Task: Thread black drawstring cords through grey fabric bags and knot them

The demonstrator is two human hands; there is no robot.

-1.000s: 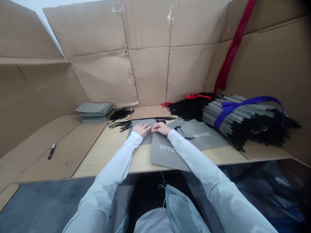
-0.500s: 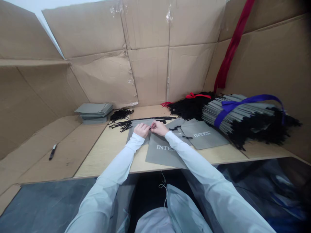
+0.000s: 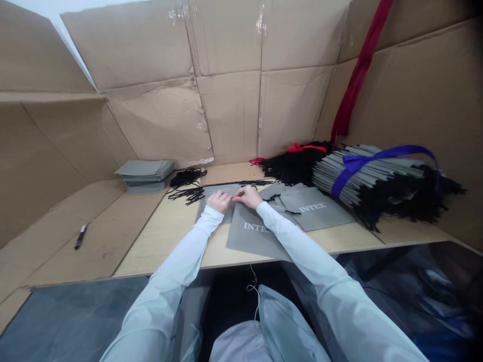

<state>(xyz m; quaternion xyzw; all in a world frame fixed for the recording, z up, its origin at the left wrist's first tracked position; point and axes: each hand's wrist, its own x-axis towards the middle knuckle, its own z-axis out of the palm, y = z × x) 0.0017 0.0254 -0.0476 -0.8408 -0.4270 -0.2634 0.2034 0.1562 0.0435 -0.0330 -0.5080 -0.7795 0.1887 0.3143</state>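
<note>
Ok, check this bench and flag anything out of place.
The black marker stands out: it lies alone on the cardboard to the left, away from the grey INTEX bags and black cords on the tabletop.

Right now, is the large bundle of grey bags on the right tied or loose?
Tied: a purple ribbon wraps around the stacked grey bags, holding them together.
</note>
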